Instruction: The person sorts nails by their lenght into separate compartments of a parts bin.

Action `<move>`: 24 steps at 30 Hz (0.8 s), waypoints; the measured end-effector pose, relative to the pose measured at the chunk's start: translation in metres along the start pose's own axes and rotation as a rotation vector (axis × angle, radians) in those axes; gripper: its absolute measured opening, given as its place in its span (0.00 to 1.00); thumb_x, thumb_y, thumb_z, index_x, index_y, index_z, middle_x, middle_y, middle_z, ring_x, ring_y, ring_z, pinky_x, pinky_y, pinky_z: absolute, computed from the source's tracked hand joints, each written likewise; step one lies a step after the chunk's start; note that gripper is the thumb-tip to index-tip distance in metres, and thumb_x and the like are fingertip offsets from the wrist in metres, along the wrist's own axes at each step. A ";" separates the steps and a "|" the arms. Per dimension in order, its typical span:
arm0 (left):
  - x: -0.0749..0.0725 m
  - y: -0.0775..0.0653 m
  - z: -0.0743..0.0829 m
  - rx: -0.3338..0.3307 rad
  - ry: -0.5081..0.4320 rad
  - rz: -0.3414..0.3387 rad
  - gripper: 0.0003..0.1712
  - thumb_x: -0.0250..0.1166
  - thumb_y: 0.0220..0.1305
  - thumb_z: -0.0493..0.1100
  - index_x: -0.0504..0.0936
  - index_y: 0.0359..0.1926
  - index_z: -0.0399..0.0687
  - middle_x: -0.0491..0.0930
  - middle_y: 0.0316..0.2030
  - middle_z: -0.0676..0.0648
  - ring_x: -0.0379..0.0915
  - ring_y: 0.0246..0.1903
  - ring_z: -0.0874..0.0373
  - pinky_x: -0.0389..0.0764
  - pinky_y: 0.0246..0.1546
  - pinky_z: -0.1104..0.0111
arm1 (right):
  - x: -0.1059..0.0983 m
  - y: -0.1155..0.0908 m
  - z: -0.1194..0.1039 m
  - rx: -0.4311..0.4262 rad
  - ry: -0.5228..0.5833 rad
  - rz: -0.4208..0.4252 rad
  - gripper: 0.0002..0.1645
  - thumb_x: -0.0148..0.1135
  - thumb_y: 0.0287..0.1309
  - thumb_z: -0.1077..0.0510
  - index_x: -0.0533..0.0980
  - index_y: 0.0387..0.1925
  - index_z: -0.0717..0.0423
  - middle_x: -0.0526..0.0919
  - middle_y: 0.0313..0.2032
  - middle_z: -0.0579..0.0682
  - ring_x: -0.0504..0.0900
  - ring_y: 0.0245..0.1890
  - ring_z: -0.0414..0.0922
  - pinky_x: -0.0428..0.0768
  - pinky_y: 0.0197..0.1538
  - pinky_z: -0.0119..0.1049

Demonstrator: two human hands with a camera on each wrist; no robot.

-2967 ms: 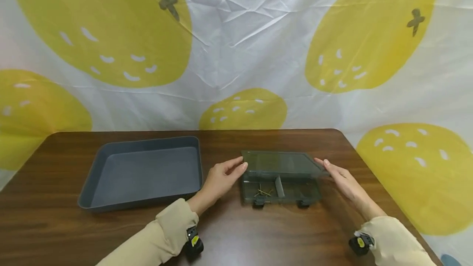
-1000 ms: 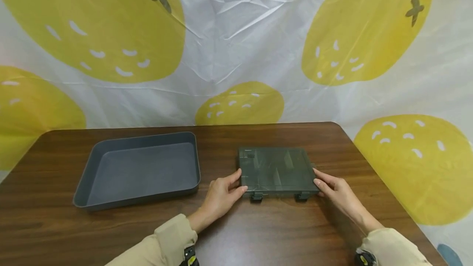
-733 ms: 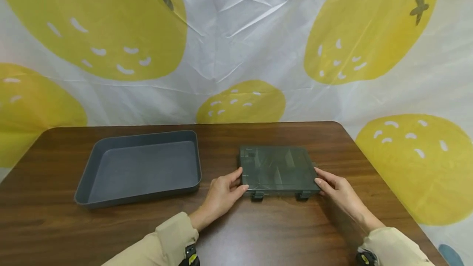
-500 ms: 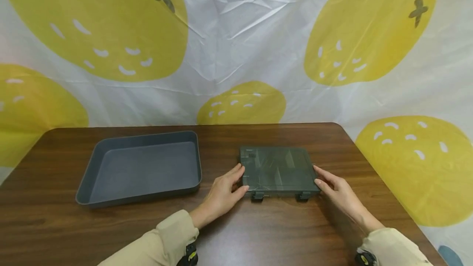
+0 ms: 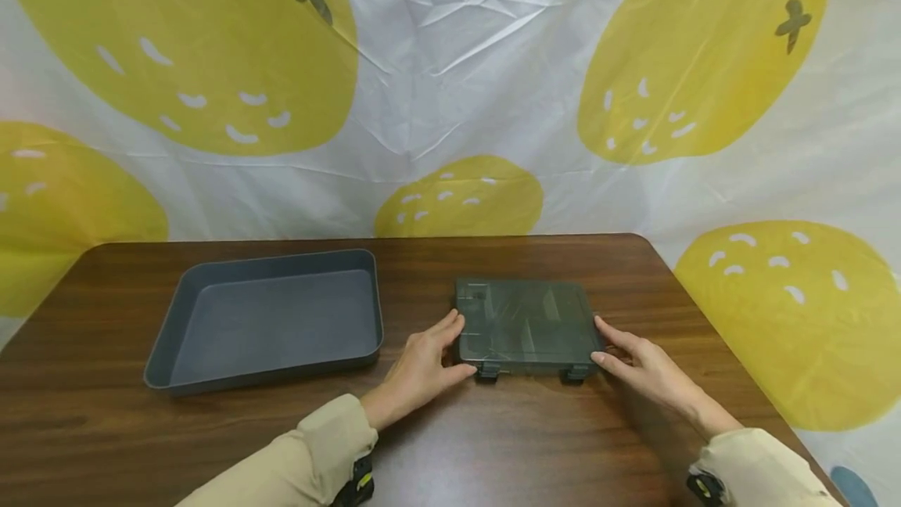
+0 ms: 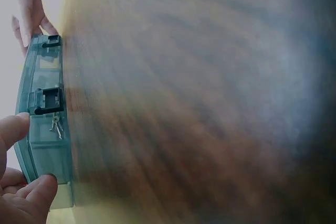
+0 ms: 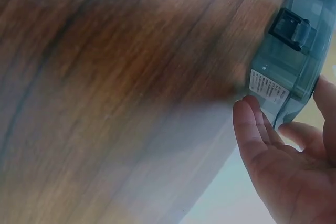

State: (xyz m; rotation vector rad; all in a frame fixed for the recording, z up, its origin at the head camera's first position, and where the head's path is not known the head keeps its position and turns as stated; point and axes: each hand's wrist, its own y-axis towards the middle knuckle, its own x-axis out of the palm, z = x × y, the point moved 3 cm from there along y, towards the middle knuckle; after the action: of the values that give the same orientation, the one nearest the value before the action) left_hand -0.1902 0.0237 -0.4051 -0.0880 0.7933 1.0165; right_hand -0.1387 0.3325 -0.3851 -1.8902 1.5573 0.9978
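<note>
A translucent dark green plastic compartment box [image 5: 528,323] lies flat on the wooden table, its lid down. Two front latches [image 6: 50,99] are on its near side. My left hand [image 5: 418,370] holds its left front corner, thumb by the left latch and fingers along the left side. Opposite, my right hand [image 5: 651,370] holds the right end, with the thumb at the lid's front corner and the other fingers against the side. Small screws [image 6: 56,125] show through the front wall in the left wrist view. A printed label [image 7: 268,86] is on the box near my right fingertips.
To the left stands a shallow dark grey rectangular tray [image 5: 274,327] with nothing in it. Both stand on a brown table [image 5: 422,444]. A white curtain [image 5: 450,100] with yellow fruit prints hangs behind the table's far edge.
Three seconds ago the lid stood partly raised, with screws in a compartment visible; now it is down. My left thumb has slid slightly along the front corner; my right hand has shifted slightly.
</note>
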 end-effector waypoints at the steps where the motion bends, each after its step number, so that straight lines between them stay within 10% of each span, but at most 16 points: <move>1: 0.000 0.000 0.000 0.006 0.004 0.008 0.39 0.70 0.53 0.41 0.65 0.64 0.30 0.62 0.65 0.32 0.76 0.51 0.45 0.78 0.46 0.61 | -0.001 0.000 0.000 0.004 0.004 -0.008 0.36 0.55 0.65 0.56 0.56 0.66 0.72 0.63 0.63 0.72 0.78 0.49 0.53 0.79 0.46 0.37; 24: 0.016 -0.005 0.003 -0.039 0.084 0.141 0.42 0.74 0.47 0.36 0.65 0.63 0.34 0.64 0.63 0.36 0.68 0.59 0.43 0.73 0.53 0.54 | 0.012 0.000 -0.003 -0.042 -0.193 0.127 0.49 0.72 0.42 0.68 0.58 0.65 0.73 0.76 0.41 0.64 0.80 0.38 0.51 0.81 0.36 0.35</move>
State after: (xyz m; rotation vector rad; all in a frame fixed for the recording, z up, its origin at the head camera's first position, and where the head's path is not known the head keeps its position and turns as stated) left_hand -0.1799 0.0340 -0.4148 -0.1098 0.8656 1.1677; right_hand -0.1373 0.3226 -0.3931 -1.6827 1.5679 1.2386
